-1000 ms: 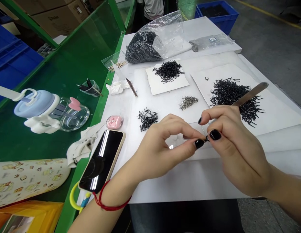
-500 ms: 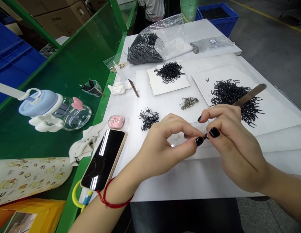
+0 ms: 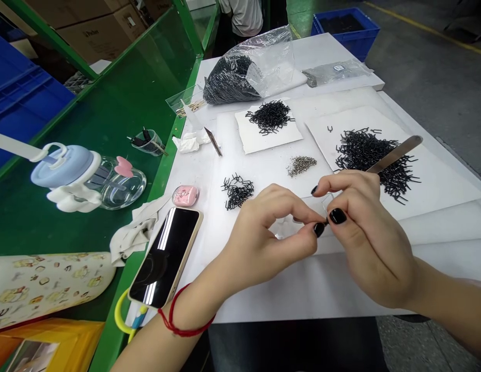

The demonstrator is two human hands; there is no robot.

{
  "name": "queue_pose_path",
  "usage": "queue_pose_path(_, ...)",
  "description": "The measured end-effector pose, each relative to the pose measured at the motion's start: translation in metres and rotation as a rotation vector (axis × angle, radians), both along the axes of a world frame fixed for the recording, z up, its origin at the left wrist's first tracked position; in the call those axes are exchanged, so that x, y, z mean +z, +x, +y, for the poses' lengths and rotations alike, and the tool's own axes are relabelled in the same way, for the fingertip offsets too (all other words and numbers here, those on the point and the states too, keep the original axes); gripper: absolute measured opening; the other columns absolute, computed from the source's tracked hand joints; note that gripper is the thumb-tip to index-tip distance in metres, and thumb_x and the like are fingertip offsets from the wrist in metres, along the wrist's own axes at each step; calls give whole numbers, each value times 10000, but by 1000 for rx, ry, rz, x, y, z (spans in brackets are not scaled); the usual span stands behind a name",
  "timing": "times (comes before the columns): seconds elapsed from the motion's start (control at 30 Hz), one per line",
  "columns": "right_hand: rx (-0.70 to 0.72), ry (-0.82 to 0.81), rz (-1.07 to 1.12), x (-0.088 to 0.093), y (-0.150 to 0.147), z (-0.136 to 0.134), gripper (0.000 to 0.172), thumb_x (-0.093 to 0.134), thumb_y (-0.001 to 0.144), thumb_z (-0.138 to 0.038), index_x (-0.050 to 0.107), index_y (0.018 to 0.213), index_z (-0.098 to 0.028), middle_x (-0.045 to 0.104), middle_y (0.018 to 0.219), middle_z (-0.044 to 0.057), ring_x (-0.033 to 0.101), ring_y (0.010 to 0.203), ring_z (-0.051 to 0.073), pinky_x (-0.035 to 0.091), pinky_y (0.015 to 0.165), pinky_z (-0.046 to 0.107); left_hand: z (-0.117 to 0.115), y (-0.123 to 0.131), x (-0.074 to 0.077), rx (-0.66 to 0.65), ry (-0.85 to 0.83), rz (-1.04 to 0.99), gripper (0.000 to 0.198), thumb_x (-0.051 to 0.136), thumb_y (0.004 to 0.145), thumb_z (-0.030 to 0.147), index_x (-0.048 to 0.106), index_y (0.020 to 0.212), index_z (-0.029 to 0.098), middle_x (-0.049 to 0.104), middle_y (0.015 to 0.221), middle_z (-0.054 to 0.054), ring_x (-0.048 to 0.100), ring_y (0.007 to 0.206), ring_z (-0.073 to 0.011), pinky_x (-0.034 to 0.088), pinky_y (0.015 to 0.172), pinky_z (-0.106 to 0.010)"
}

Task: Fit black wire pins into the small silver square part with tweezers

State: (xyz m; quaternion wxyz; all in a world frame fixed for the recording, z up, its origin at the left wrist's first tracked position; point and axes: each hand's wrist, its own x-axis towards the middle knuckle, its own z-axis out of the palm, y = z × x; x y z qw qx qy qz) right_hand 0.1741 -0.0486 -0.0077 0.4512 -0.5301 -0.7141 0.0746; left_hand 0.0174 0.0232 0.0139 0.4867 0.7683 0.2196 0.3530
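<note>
Left hand and right hand close in a narrow fingertip grip on a small dark wire piece, held just in front of the black wire pile; a tight pinch suits so tiny a part.

Here's the picture on the desk: both hands, left and right, meet in front, and a lane of white sheet runs between the small black wire pile and the big one. The metal blade lies across that big pile, and the phone sits hard by the left wrist!
</note>
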Motion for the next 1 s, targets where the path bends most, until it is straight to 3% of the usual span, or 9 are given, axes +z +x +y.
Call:
queue_pose_path(0.23,-9,77,-91,-1,2,1,132,375,883,-94,432,801,-181,536,995,124,459,1058,263,340,932,511,1,-1,0,-12,-9,10,105,625,731,21,704,763,83,673,712,-53,585,736,-154,461,745,-324)
queue_pose_path(0.53,8,0,21,1,1,0,172,368,930,-107,456,809,-190,532,1012,96,453,1080,214,330,967,456,4,-4,2,-67,-126,3,143,649,761,35,730,840,121,693,780,-47,610,815,-160,478,789,-313)
queue_pose_path(1.0,42,43,-49,0,3,-1,124,381,889,-92,451,822,-170,535,1006,112,457,1070,247,338,966,501,4,-5,6,-49,-117,41,152,632,727,50,717,767,169,708,749,-24,622,805,-171,486,792,-315)
